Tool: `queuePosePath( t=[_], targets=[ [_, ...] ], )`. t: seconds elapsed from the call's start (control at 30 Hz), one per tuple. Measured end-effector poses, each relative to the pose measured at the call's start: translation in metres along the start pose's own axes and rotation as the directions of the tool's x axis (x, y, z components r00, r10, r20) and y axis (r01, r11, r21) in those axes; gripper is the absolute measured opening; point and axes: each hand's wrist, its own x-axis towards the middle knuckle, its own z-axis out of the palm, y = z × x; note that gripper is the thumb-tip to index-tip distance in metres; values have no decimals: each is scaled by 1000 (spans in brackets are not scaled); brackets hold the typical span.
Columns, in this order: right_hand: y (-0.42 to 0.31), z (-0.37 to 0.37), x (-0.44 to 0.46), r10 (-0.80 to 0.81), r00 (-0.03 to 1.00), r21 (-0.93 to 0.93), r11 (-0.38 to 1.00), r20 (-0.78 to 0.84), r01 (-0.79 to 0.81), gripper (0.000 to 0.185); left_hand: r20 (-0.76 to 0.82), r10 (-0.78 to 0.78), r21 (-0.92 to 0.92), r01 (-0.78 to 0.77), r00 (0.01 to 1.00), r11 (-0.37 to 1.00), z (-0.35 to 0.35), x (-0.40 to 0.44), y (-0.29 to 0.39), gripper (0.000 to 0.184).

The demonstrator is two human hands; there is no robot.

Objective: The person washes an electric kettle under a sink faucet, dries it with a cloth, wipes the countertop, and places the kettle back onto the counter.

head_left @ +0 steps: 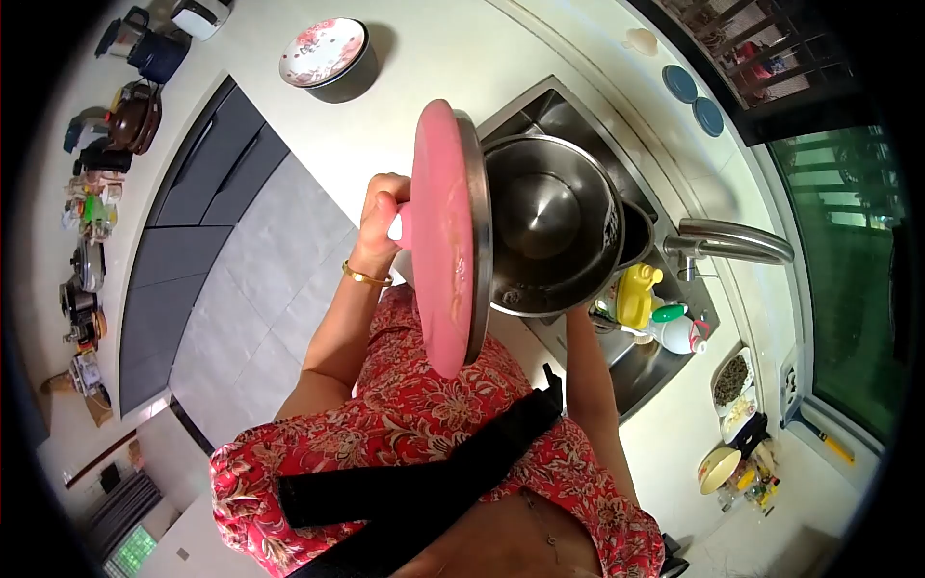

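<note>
My left hand (383,207) is closed around the knob of a large pink pot lid (441,241) with a metal rim, held on edge with its underside to the right. Right beside it is a deep stainless steel pot (554,217), open toward me, with a few wet patches or bits on its inner wall. It overlaps the sink (540,114). My right hand (579,316) reaches to the pot's near side, and its fingers are hidden behind the pot. Another dark, rounded metal vessel (636,236) partly shows beyond the pot's right edge.
A steel faucet (732,241) arches over the sink's right side. Yellow (634,297) and white (674,334) bottles stand by the sink. A floral plate (326,50) rests on a dark bowl at the counter's back. A white tray (725,424) holds dark bits at right.
</note>
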Motion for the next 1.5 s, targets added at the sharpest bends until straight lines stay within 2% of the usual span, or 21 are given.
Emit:
queuePosePath(
  t=[0.07, 0.1, 0.2, 0.3, 0.37, 0.43, 0.5, 0.57, 0.63, 0.7, 0.77, 0.83, 0.87, 0.97, 1.0, 1.13, 1.17, 1.23, 1.37, 1.43, 1.5],
  targets=[
    [9, 1, -4, -64, 997, -13, 998, 40, 65, 33, 12, 14, -6, -13, 1000, 1000, 3, 3, 0, 69],
    [30, 10, -6, 250, 960, 86, 961, 126, -262, 40, -38, 0, -32, -1, 999, 999, 12, 5, 7, 69],
    [57, 15, 0, 391, 873, 202, 867, 291, -456, 65, -87, -95, -133, 83, 992, 988, 35, 5, 18, 68],
    [10, -19, 12, 585, 767, 264, 721, 264, -640, 64, -97, -143, -51, 139, 985, 989, 48, 9, 6, 64],
    [-6, -44, 20, 519, 794, 437, 663, 317, -608, 43, -98, -170, -2, 171, 981, 985, 60, 14, 2, 62],
    [-9, -67, 24, 416, 904, 434, 799, 101, -416, 35, 51, -375, -93, 378, 926, 921, 50, 11, -18, 56],
    [-31, -107, 34, 253, 966, 172, 955, -48, -242, 30, -10, -331, 9, 331, 943, 943, 68, 17, -26, 57],
    [-23, -139, 41, 368, 924, 239, 911, -106, -336, 27, -9, -412, 3, 412, 911, 911, 73, 20, -36, 56],
    [-14, -172, 52, 302, 913, -225, 903, -274, -366, 24, 51, -440, -22, 442, 896, 897, 81, 24, -42, 53],
    [8, -199, 64, 42, 921, -418, 883, -387, -216, 24, 77, -488, -107, 493, 870, 863, 85, 25, -49, 52],
    [22, -222, 79, -87, 910, -532, 832, -405, -157, 26, 59, -449, -137, 453, 892, 881, 100, 29, -46, 47],
    [61, -239, 90, -210, 950, -728, 685, -233, -27, 24, -27, -501, -210, 485, 865, 849, 110, 33, -40, 43],
    [52, -245, 91, 30, 990, -715, 689, -136, -119, 20, -42, -516, -237, 493, 856, 837, 113, 34, -40, 40],
    [33, -244, 91, 204, 970, -740, 631, -131, -233, 18, -200, -586, -387, 486, 785, 783, 118, 38, -50, 30],
    [34, -242, 87, 210, 971, -764, 606, -113, -220, 19, 238, -477, -457, 531, 846, 714, 94, 38, -59, 26],
    [34, -235, 64, 122, 968, -683, 690, -218, -241, 21, -39, -555, -244, 531, 831, 812, 115, 43, -66, 27],
    [39, -236, 63, 124, 969, -686, 687, -215, -240, 21, -40, -559, -247, 534, 828, 809, 112, 44, -69, 27],
    [36, -233, 64, 45, 964, -644, 736, -261, -209, 21, 349, -455, -281, 555, 819, 783, 103, 49, -69, 28],
    [-17, -227, 59, 28, 938, -495, 844, -347, -208, 22, 178, -481, -201, 511, 858, 836, 105, 46, -69, 26],
    [-66, -216, 61, 178, 924, -208, 944, -339, -258, 22, 132, -543, -214, 559, 829, 801, 108, 50, -66, 25],
    [-90, -199, 67, 29, 965, -172, 982, -260, -75, 26, 193, -566, -234, 597, 802, 767, 106, 50, -64, 26]
  ],
)
